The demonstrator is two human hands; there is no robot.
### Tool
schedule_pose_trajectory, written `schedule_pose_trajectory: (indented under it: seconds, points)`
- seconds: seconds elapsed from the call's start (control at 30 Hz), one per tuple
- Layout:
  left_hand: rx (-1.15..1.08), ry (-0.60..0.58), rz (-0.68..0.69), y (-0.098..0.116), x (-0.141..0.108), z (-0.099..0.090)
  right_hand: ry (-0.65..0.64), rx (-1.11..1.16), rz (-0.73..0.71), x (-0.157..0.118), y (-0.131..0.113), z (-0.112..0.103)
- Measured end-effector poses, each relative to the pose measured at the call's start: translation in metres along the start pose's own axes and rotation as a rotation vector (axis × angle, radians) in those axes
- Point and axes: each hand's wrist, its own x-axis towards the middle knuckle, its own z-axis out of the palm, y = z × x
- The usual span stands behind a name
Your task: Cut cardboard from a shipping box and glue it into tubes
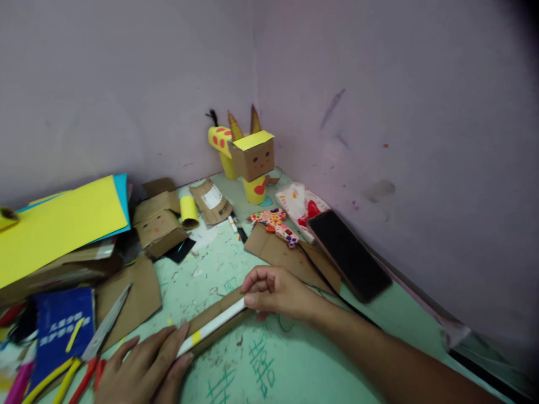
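Note:
A long white pen-like stick with a yellow band (219,324) lies along a narrow folded cardboard strip (210,310), low over the green tabletop. My left hand (145,359) grips the near end of both, fingers on top and thumb below. At the far end, my right hand (273,292) pinches the stick and strip between thumb and fingers. The hands hide both ends of the stick. Just left of my left hand lie scissors (107,325) with red and yellow handles, partly covered at the bottom.
A cardboard-headed animal figure (252,160) stands in the corner. Yellow paper (67,224) tops a pile at left, near a small cardboard box (158,230) and a yellow tube (189,212). A phone (349,255), flat cardboard (290,258) and a flower-patterned glue gun (282,227) with cord lie right.

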Motion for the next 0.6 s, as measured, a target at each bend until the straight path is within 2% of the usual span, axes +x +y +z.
schedule_pose_trajectory:
  seconds: [0.03,0.1,0.23,0.6]
  points:
    - [0.017,-0.017,-0.007,0.004,0.003,-0.003,-0.002,-0.023,-0.013,0.0,0.001,0.004]
    - [0.015,-0.018,-0.112,0.012,0.006,-0.007,0.001,-0.076,-0.035,-0.001,0.005,0.011]
    - [-0.04,-0.024,-0.206,0.023,0.007,-0.008,0.037,-0.165,-0.064,0.0,0.015,0.021]
    - [-0.155,-0.065,-0.355,0.03,0.005,-0.013,0.095,-0.27,-0.089,0.0,0.027,0.015]
